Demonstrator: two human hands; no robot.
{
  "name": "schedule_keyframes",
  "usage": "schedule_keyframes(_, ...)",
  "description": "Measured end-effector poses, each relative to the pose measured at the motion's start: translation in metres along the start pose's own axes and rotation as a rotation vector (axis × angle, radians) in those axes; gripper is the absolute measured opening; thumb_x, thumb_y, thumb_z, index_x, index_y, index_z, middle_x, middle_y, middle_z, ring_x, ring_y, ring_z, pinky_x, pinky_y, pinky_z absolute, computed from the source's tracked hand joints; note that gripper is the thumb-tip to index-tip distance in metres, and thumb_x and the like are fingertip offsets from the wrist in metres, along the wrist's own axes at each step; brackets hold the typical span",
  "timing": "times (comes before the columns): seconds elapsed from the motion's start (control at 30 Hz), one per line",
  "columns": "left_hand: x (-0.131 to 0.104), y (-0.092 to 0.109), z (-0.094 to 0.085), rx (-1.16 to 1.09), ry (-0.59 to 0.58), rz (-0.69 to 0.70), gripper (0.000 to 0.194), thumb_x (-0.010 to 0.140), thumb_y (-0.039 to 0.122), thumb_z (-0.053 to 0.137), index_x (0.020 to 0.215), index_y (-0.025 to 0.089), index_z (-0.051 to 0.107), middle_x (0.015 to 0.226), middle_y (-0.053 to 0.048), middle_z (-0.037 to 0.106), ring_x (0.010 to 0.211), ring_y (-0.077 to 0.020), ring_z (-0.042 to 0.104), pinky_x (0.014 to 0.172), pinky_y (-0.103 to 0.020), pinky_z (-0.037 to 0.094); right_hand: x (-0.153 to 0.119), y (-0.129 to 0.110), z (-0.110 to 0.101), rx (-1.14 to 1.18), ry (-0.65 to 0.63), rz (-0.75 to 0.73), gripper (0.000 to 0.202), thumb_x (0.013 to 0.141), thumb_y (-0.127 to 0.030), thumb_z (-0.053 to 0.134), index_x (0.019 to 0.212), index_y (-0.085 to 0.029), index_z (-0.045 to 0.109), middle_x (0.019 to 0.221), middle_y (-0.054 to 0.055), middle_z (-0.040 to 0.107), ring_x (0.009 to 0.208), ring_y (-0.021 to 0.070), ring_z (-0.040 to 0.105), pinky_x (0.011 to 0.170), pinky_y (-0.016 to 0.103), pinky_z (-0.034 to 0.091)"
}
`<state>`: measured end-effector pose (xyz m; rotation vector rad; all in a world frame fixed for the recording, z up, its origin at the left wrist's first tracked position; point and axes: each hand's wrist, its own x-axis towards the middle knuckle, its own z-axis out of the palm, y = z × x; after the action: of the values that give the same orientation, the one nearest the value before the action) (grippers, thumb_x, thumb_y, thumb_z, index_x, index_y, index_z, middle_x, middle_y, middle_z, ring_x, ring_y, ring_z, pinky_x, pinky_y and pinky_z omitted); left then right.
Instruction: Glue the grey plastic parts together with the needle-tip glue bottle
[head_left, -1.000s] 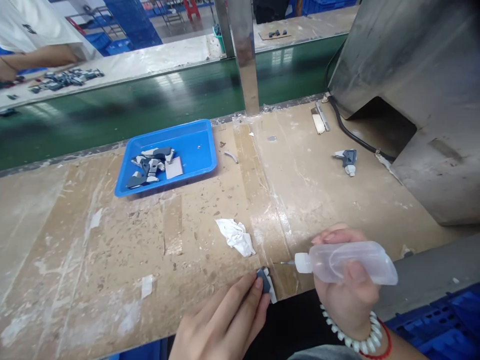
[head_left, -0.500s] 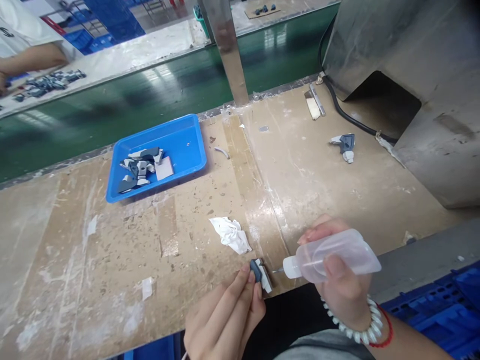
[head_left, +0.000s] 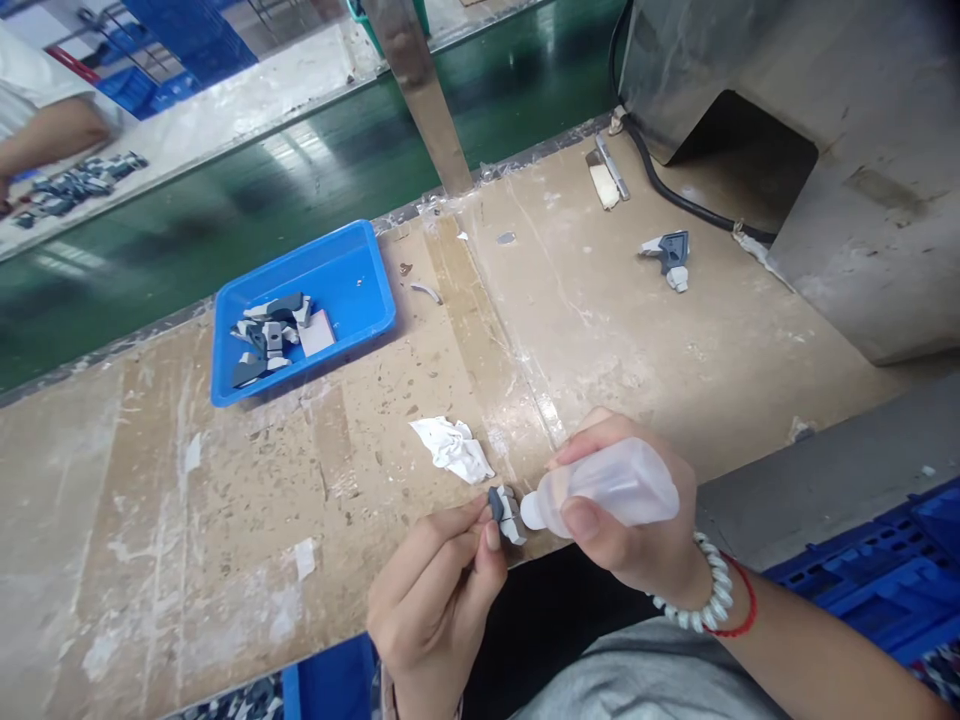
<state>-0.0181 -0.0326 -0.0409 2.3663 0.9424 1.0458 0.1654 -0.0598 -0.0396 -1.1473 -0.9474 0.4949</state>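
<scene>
1. Surface (head_left: 675, 340): worn, taped board, metal housing (head_left: 825, 150) at its far right corner.
2. Tray (head_left: 360, 290): blue, near the far edge left of centre, holding grey and white parts.
3. Right hand (head_left: 637, 530): at the near edge, grip closed round a clear bottle (head_left: 607, 488), nozzle touching the part.
4. Left hand (head_left: 435, 590): at the near edge, fingertips pinching a small grey-and-white part (head_left: 504, 508).
5. Rag (head_left: 452, 448): crumpled, white, just beyond the part.
6. Loose part (head_left: 670, 255): far right, near the housing.
</scene>
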Motion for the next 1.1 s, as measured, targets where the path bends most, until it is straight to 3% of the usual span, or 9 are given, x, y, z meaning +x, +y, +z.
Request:
schedule_keyframes(0.37,-0.001,-0.002,0.003,0.0,0.013,-0.011,0.021,0.085,-0.007,0.07,0.084,0.014,0.069,0.093,-0.004,0.073,0.083,-0.0116,0.07,0.073,-0.022,0.057,-0.003,0.002,-0.003,0.071,-0.064,0.034,0.022,0.082,-0.034,0.08,0.084,-0.016,0.068,0.069,-0.003,0.063,0.058,0.0062,0.059,0.055,0.016,0.048)
schedule_keyframes(0.9,0.0,-0.002,0.0,-0.026,-0.008,-0.049,0.019,0.086,-0.004,0.07,0.082,0.015,0.069,0.093,-0.004,0.075,0.082,-0.012,0.072,0.073,-0.021,0.057,-0.004,0.002,-0.004,0.056,-0.059,0.08,0.029,0.088,-0.045,0.076,0.086,-0.017,0.068,0.069,-0.003,0.062,0.057,0.0051,0.057,0.054,0.014,0.046)
schedule_keyframes(1.03,0.001,-0.002,0.0,-0.029,-0.004,-0.052,0.018,0.088,-0.002,0.069,0.082,0.016,0.069,0.092,-0.003,0.075,0.083,-0.012,0.073,0.073,-0.021,0.057,-0.008,0.003,-0.002,0.058,-0.037,0.109,0.029,0.088,-0.047,0.076,0.086,-0.018,0.069,0.072,-0.002,0.063,0.061,0.0067,0.059,0.056,0.015,0.049)
schedule_keyframes(1.1,0.001,-0.003,0.0,-0.029,-0.001,-0.049,0.017,0.089,0.0,0.069,0.083,0.016,0.069,0.093,-0.003,0.075,0.084,-0.012,0.073,0.074,-0.021,0.058,-0.011,0.004,-0.002,0.154,0.001,0.13,0.025,0.087,-0.044,0.079,0.095,-0.022,0.068,0.076,-0.002,0.066,0.063,0.0087,0.062,0.057,0.016,0.053)
